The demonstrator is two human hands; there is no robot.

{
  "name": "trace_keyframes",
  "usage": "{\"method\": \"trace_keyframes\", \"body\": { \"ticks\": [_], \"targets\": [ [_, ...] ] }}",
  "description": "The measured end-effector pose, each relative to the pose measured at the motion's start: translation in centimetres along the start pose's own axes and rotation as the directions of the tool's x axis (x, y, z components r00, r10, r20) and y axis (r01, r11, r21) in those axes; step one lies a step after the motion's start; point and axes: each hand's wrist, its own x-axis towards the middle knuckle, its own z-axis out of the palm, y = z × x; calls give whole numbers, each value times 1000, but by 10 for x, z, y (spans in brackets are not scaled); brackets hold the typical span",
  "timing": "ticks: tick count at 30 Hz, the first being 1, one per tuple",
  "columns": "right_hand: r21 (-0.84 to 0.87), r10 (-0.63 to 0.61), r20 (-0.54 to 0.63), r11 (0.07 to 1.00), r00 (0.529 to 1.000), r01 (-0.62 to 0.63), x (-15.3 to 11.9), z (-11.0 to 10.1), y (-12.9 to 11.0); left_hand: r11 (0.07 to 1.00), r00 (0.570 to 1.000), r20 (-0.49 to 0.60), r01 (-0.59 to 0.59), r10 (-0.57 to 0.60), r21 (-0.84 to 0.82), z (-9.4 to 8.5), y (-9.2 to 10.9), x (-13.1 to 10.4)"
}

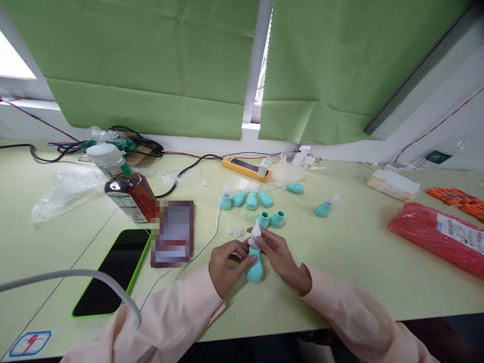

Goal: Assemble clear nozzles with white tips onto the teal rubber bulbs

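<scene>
A teal nasal aspirator [254, 269] with a translucent white nozzle [256, 230] is between my two hands, nozzle pointing away from me. My left hand [228, 264] is closed on its bulb, the thumb lying across the teal neck. At the nozzle's base, the fingers of my right hand [278, 252] pinch the clear part. Just beyond my fingers are two teal bulbs [278, 219] with open mouths. Small clear caps [234, 231] lie left of the nozzle. Farther back, several teal aspirators [251, 200] stand or lie in a row.
One aspirator [323, 209] lies at right, another [295, 188] behind. A yellow power strip [246, 169] sits at the back; a white cable [215, 229] runs left of my hands. At left are a phone [115, 269], a pixelated item [173, 234] and a bottle [130, 194]; a red package [434, 234] is right.
</scene>
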Motion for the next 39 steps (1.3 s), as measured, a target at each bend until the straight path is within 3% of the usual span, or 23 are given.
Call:
{"method": "trace_keyframes", "body": {
  "ticks": [6, 15, 21, 27, 32, 39],
  "targets": [
    [-8, -8, 74, 1000, 997, 9, -4, 1, 4, 998, 998, -57, -29, 32, 53, -4, 0, 7],
    [52, 87, 90, 994, 992, -92, -6, 4, 1, 965, 959, -122, -261, 255, -32, -4, 6, 7],
    [-49, 4, -2, 999, 1000, -4, -7, 5, 3, 977, 971, -109, -214, 213, 4, -3, 3, 5],
    [-150, -43, -40, 988, 998, 36, -8, 4, 5, 995, 989, -107, -100, 99, -5, -1, 1, 6],
    [-160, -21, -14, 987, 1000, 18, -7, 2, 5, 997, 996, -48, -72, 72, 12, -3, 2, 7],
    [-214, -36, 66, 976, 997, 49, -6, 2, 1, 982, 989, -27, -141, 145, 126, -6, 3, 9]
  ]
}}
